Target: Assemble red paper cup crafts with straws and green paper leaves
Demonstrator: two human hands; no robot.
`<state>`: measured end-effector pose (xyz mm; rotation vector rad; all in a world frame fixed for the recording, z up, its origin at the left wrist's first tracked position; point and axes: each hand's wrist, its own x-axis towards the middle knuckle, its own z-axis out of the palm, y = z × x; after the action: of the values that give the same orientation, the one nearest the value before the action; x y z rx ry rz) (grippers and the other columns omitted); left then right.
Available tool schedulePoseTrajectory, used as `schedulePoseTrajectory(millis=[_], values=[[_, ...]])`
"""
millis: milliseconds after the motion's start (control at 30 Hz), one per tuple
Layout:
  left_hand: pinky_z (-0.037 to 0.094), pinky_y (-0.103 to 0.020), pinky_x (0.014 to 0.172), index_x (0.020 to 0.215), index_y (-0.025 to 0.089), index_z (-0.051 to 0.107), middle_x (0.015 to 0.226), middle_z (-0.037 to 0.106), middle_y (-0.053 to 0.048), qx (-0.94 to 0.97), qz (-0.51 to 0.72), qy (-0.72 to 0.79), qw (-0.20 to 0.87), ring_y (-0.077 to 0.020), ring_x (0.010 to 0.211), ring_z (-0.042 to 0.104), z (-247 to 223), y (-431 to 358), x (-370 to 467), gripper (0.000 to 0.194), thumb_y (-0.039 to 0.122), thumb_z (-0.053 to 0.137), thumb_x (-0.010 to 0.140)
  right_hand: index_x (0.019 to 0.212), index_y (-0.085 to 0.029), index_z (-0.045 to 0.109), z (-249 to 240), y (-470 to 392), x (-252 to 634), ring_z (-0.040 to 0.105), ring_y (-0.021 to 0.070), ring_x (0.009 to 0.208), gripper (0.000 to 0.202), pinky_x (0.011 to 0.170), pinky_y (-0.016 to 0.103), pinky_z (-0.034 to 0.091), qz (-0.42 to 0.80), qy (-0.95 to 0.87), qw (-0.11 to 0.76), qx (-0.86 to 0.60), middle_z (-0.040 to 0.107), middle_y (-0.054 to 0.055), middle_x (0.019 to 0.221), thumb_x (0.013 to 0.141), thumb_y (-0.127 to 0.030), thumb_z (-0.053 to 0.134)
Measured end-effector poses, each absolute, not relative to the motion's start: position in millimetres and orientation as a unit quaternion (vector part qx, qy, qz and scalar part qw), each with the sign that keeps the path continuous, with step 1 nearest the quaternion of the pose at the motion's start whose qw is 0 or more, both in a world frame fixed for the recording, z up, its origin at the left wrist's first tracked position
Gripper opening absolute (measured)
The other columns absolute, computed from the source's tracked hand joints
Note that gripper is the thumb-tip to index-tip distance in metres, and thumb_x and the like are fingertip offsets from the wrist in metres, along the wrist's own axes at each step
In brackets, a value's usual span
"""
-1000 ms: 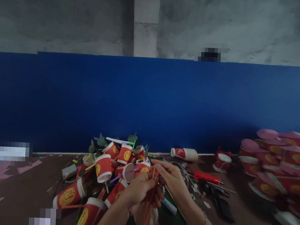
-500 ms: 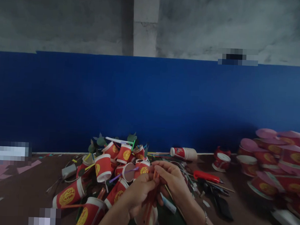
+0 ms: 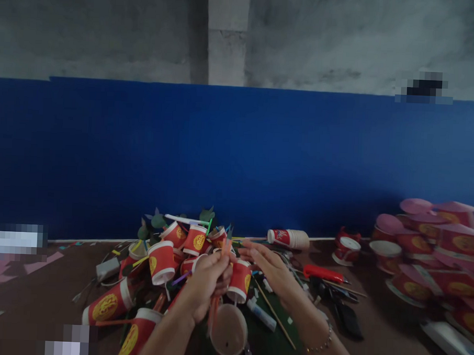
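My left hand (image 3: 212,281) is closed around a few thin orange straws (image 3: 226,247), whose ends show above the fist and below it. Palm inward and fingers stretched out, my right hand (image 3: 276,271) is held apart to the right with nothing in it. Between the two hands is a red paper cup (image 3: 239,282) with a yellow emblem. Directly beneath the straws stands an open paper cup (image 3: 229,329), its inside facing me. A glue tube (image 3: 261,314) and a thin wooden stick (image 3: 276,315) lie below my right hand.
Several red cups (image 3: 161,260) with coloured straws are heaped at left. A nested cup stack (image 3: 289,238) lies by the blue wall (image 3: 238,156). Further right are a red glue gun (image 3: 324,274), black scissors (image 3: 344,315) and cups with pink paper tops (image 3: 419,235). Pink paper (image 3: 5,277) lies far left.
My hands have separated. The left has moved left and up with the orange straws, now more upright, and the right has let go and opened. The cup below shows more fully.
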<state>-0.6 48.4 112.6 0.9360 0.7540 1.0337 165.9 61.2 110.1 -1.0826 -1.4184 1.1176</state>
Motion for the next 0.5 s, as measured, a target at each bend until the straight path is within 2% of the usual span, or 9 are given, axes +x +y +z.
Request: schedulePoseTrajectory(millis=[100, 167, 233, 400, 500], values=[[0.01, -0.016, 0.039, 0.081, 0.015, 0.052, 0.052, 0.038, 0.009, 0.426, 0.507, 0.349, 0.663, -0.0013, 0.039, 0.021, 121, 53, -18, 0.039, 0.046, 0.071, 0.068, 0.086, -0.016, 0.071, 106, 69, 180, 0.063, 0.0214, 0.076, 0.028, 0.068, 0.031, 0.044, 0.296, -0.712, 0.363, -0.523, 0.072, 0.008, 0.081, 0.081, -0.035, 0.052], [0.009, -0.015, 0.039, 0.081, 0.015, 0.052, 0.051, 0.037, 0.01, 0.439, 0.508, 0.366, 0.644, -0.0012, 0.039, 0.02, 124, 55, -26, 0.036, 0.045, 0.069, 0.07, 0.077, -0.015, 0.071, 103, 69, 186, 0.059, 0.0176, 0.063, 0.026, 0.058, 0.027, 0.038, 0.233, -0.759, 0.257, -0.552, 0.069, 0.006, 0.067, 0.081, -0.028, 0.049], [0.008, -0.015, 0.039, 0.082, 0.016, 0.052, 0.051, 0.035, 0.01, 0.45, 0.502, 0.382, 0.632, -0.0013, 0.038, 0.02, 124, 57, -31, 0.034, 0.045, 0.067, 0.073, 0.072, -0.015, 0.07, 101, 67, 187, 0.053, 0.0147, 0.054, 0.026, 0.052, 0.025, 0.031, 0.208, -0.777, 0.192, -0.563, 0.065, 0.004, 0.058, 0.081, -0.026, 0.048], [0.008, -0.015, 0.038, 0.077, 0.017, 0.051, 0.047, 0.034, 0.011, 0.465, 0.46, 0.412, 0.634, -0.002, 0.036, 0.021, 118, 65, -31, 0.032, 0.046, 0.065, 0.074, 0.068, -0.015, 0.068, 104, 60, 178, 0.047, 0.0121, 0.052, 0.029, 0.049, 0.024, 0.026, 0.202, -0.794, 0.162, -0.55, 0.061, 0.003, 0.058, 0.083, -0.026, 0.046], [0.009, -0.016, 0.038, 0.075, 0.017, 0.05, 0.045, 0.034, 0.011, 0.474, 0.446, 0.427, 0.628, -0.0022, 0.035, 0.023, 115, 68, -30, 0.033, 0.046, 0.066, 0.073, 0.06, -0.016, 0.067, 109, 53, 175, 0.046, 0.0117, 0.05, 0.027, 0.048, 0.023, 0.027, 0.242, -0.793, 0.165, -0.534, 0.06, 0.002, 0.054, 0.079, -0.028, 0.053]])
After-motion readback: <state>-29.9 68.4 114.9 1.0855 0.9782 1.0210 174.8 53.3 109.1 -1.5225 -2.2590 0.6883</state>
